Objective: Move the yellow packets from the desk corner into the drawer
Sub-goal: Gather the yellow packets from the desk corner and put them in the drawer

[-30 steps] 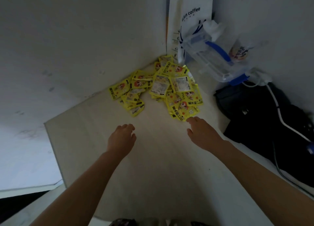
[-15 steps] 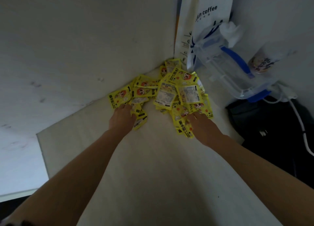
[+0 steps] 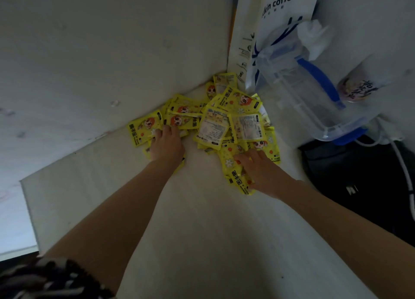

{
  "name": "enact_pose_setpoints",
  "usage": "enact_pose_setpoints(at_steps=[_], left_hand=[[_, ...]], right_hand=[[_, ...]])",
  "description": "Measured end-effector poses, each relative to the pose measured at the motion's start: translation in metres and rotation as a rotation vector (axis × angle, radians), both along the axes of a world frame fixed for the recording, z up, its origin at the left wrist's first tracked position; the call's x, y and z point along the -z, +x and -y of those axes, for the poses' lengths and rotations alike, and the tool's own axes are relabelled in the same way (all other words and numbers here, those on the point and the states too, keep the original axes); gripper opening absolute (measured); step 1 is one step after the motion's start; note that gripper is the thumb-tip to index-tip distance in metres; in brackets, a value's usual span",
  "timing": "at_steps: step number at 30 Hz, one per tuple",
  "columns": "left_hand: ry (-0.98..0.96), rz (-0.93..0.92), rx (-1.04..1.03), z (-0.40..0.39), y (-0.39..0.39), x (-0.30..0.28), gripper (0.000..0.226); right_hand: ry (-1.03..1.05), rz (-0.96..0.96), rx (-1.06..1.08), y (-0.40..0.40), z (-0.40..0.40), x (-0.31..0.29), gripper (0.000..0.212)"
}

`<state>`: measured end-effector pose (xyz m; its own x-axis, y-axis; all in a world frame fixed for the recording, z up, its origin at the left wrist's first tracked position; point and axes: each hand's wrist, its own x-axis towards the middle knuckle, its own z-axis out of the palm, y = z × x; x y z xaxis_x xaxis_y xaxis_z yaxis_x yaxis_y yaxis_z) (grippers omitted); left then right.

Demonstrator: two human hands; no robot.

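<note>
A loose heap of several yellow packets with cartoon faces lies in the far corner of the pale desk, against the wall. My left hand rests palm down on the left side of the heap, fingers spread over packets. My right hand lies flat on the packets at the heap's near right edge, covering some of them. Neither hand has lifted a packet. No drawer is in view.
A white paper coffee bag stands in the corner behind the heap. A clear plastic box with blue handle lies to the right, with a black bag and a white cable beyond it. The desk's left edge drops off.
Both hands have reached forward from the bare desk onto the heap and now press on the packets. The view has moved closer to the corner.
</note>
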<state>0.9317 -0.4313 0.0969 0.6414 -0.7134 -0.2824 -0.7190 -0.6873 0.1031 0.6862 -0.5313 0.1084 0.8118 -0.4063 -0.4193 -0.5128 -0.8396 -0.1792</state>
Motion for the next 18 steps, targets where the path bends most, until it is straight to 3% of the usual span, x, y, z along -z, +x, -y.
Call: enact_pose_setpoints(at_steps=[7, 11, 16, 18], left_hand=[[-0.024, 0.048, 0.112, -0.016, -0.004, -0.003, 0.056], [-0.085, 0.04, 0.158, -0.032, -0.01, -0.006, 0.05], [-0.09, 0.032, 0.189, -0.05, -0.018, -0.004, 0.041], [-0.084, 0.034, 0.193, -0.053, -0.02, -0.004, 0.038]], right_hand=[[-0.102, -0.012, -0.045, 0.002, -0.001, 0.006, 0.074], [-0.123, -0.072, -0.087, 0.003, -0.002, 0.002, 0.064], [0.042, -0.037, -0.101, -0.004, -0.004, 0.002, 0.041], [0.062, -0.099, -0.13, -0.008, -0.003, 0.002, 0.044]])
